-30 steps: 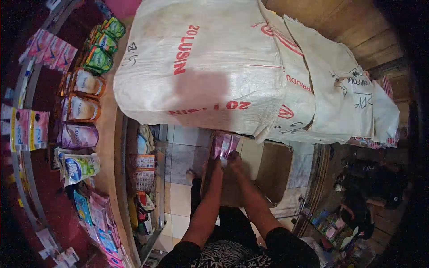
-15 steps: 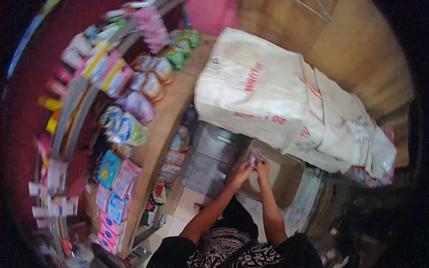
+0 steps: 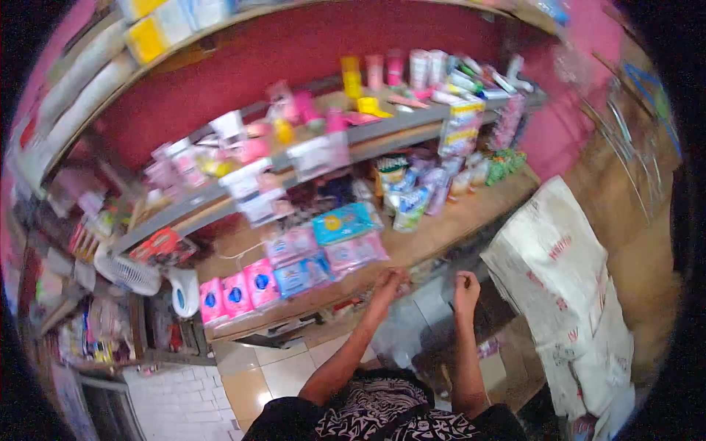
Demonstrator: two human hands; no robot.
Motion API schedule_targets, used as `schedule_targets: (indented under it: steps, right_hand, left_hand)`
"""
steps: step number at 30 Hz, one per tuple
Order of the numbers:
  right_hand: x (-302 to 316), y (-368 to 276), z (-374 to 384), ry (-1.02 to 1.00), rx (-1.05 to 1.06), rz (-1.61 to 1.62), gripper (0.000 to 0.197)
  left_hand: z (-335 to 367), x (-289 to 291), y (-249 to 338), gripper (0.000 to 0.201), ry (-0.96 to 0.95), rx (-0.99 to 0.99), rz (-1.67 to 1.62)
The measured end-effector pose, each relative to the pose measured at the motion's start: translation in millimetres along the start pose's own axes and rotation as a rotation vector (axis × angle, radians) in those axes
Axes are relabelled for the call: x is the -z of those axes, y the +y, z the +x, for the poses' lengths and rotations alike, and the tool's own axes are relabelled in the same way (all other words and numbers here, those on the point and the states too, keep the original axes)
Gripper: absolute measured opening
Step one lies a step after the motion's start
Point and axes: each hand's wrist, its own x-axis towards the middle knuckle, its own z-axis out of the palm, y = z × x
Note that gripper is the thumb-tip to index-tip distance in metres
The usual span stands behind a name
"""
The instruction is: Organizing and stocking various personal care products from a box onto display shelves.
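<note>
My left hand (image 3: 393, 281) is raised near the front edge of the wooden counter (image 3: 471, 209), its fingers closed. Whatever it pinches is too small and blurred to name. To its right, and apart from it, my right hand (image 3: 465, 288) hangs over the floor area with curled fingers; I cannot make out anything in them. Closest to the left hand on the counter are pink packs (image 3: 353, 252) and a teal pack (image 3: 343, 223). Below the right hand, a small pinkish packet (image 3: 487, 348) lies by the box area.
A shelf (image 3: 412, 116) of tubes and bottles runs above the counter, against a red wall. Several bright pink packs (image 3: 237, 294) line the counter's left end. White woven sacks (image 3: 570, 272) stand at the right. A white fan (image 3: 131, 275) is at the far left.
The view has swung left toward the counter and shelves. My hands, together at a small pinkish packet over the cardboard box before, have come apart, the left one now by the counter edge.
</note>
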Motion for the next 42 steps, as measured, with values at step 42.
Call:
schedule_targets:
  steps: [42]
  right_hand:
    - [-620.4,-383.7,-203.0,-1.031,1.05,-0.119,0.02]
  left_hand:
    - [-71.0,520.3,480.2,0.043,1.049,-0.454,1.151]
